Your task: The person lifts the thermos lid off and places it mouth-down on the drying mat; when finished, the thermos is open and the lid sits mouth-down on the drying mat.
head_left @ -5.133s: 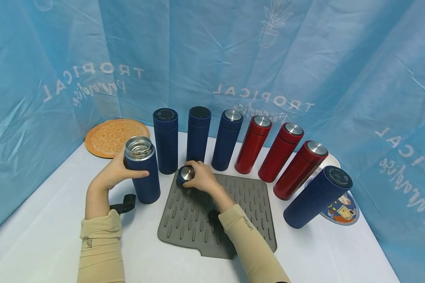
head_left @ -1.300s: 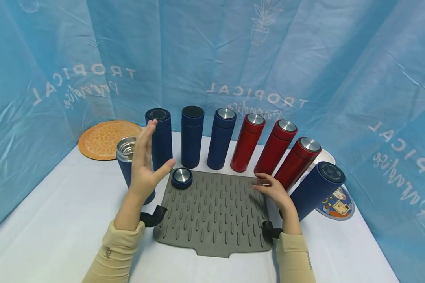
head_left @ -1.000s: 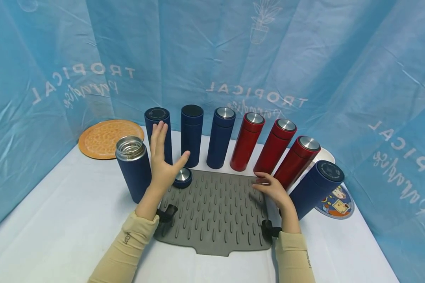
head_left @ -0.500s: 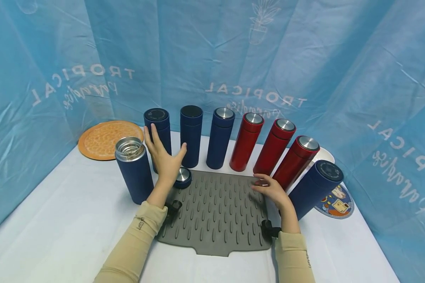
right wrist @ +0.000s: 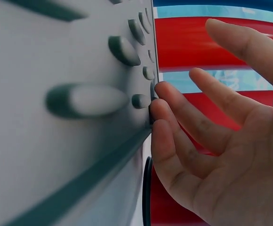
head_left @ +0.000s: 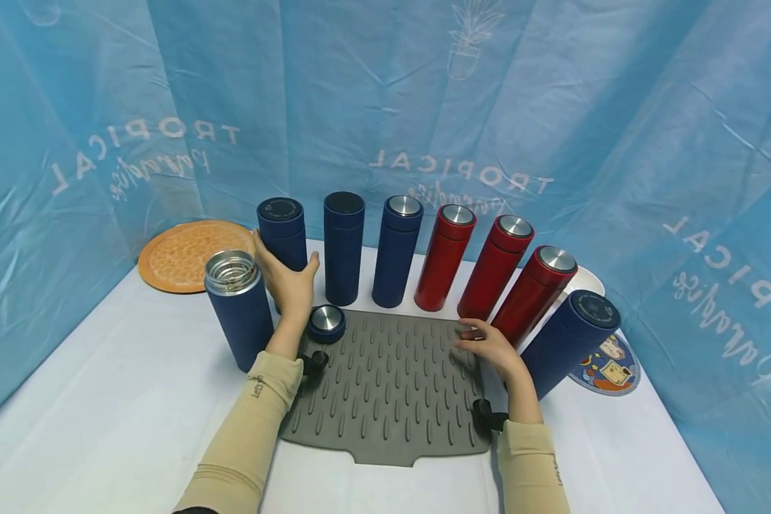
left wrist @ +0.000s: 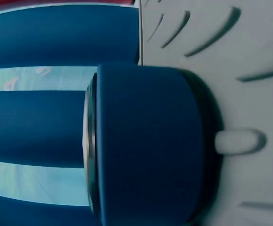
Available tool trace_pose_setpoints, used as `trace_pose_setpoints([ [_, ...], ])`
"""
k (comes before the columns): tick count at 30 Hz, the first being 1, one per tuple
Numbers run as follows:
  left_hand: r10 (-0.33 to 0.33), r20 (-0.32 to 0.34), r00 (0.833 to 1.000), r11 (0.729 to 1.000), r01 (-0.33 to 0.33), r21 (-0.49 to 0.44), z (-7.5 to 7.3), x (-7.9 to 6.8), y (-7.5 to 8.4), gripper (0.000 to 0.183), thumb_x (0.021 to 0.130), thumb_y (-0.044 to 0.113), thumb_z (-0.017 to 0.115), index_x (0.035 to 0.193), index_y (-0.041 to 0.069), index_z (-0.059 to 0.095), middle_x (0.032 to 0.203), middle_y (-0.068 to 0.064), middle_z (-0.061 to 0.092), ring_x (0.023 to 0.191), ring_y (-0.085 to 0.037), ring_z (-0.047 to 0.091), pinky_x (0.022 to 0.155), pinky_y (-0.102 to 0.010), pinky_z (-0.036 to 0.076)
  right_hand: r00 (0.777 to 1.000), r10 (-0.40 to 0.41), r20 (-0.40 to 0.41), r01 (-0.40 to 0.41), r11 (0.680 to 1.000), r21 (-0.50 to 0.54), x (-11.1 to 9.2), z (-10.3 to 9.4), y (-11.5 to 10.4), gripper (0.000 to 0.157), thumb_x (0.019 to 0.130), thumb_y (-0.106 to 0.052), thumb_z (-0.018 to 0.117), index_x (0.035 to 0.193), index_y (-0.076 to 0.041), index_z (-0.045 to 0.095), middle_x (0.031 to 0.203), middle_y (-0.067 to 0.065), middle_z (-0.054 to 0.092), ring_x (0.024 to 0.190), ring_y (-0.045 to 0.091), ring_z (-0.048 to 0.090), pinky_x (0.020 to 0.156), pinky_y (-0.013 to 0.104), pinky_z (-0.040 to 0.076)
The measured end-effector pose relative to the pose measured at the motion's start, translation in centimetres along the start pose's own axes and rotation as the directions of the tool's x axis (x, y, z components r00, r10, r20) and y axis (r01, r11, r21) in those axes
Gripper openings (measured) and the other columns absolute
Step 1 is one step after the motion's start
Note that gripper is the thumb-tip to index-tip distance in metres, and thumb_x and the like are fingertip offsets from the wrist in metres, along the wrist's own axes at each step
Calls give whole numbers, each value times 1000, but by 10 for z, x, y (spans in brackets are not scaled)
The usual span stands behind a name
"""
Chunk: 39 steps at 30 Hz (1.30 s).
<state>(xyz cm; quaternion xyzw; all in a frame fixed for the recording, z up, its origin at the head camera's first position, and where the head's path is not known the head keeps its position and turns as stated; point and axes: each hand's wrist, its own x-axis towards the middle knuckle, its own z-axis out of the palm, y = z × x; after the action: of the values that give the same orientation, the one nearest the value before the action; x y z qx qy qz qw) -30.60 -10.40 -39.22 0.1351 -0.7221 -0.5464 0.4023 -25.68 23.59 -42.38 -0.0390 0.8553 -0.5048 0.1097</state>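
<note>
My left hand (head_left: 289, 285) is at a closed navy thermos (head_left: 284, 228) in the back row, its fingers along the left side and its thumb beside the right. A second navy thermos (head_left: 239, 325) stands just left of that hand, its steel mouth uncovered and a wire-like strainer inside. On the grey ridged mat (head_left: 385, 385) sits the navy lid (head_left: 326, 323) with a steel top, which also fills much of the left wrist view. Loosely bent and holding nothing, my right hand (head_left: 491, 348) has its fingertips at the mat's right edge, as the right wrist view shows.
Behind the mat stand two navy thermoses (head_left: 343, 250) (head_left: 396, 253) and three red ones (head_left: 445, 260) (head_left: 495, 268) (head_left: 533, 296). Another navy thermos (head_left: 568, 343) is right of my right hand. An orange round mat (head_left: 193, 253) lies back left, a patterned blue coaster (head_left: 610, 371) at right.
Earlier my left hand held the uncapped thermos and my right set the lid on the mat. My left hand has since moved to the thermos behind; my right has moved to the mat's right edge.
</note>
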Motion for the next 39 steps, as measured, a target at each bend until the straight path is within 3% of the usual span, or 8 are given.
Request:
trace_pose_setpoints([
  [5,-47,-20,999,999,46,-7,-1,2,-2,90,78,26,73,147,18,16,148,-7,26,131,-22,34,104,-43,30,1000,-2,23,2,1000,10,-2,1,-2,55,85,-13,64,133,3,43,122,27,51,112,35,50,90,46,45],
  [14,-110,4,994,994,110,2,-2,3,-7,86,79,25,71,147,21,17,146,-6,31,127,-25,39,100,-46,33,1000,8,9,-8,1000,-8,-1,3,-3,53,84,-13,65,132,2,45,122,26,52,111,34,50,89,44,45],
  [20,-105,6,994,994,105,-16,-2,5,-5,85,79,23,72,145,18,20,143,-8,33,126,-26,40,102,-45,32,1000,8,6,-8,1000,-12,0,4,-1,55,83,-14,66,132,2,45,122,26,53,112,34,50,90,45,45],
  [25,-50,7,999,998,51,-34,-1,6,-3,83,78,23,74,144,13,25,143,-10,34,129,-23,36,105,-42,29,1000,12,0,-12,1000,-16,1,3,-2,55,83,-14,66,132,1,45,121,25,54,111,34,51,90,45,45],
  [29,49,12,999,998,-49,-46,-3,3,4,81,77,23,75,142,12,29,142,-9,35,130,-21,34,107,-39,27,1000,11,2,-11,1000,-15,0,2,-3,55,83,-13,66,132,1,45,121,25,53,111,34,51,91,46,45],
  [34,167,34,985,982,-163,-99,-6,-1,20,81,74,21,78,141,11,32,139,-10,39,128,-23,37,105,-40,28,1000,10,-1,-10,1000,-17,0,1,-3,55,83,-13,66,132,1,45,121,26,53,111,34,51,91,46,45],
  [39,214,72,974,965,-200,-170,-17,-7,35,83,70,19,81,139,7,36,134,-14,45,123,-26,43,102,-41,33,1000,13,3,-13,1000,-13,-1,1,-2,55,84,-13,65,133,1,44,122,25,53,111,34,51,91,46,45],
])
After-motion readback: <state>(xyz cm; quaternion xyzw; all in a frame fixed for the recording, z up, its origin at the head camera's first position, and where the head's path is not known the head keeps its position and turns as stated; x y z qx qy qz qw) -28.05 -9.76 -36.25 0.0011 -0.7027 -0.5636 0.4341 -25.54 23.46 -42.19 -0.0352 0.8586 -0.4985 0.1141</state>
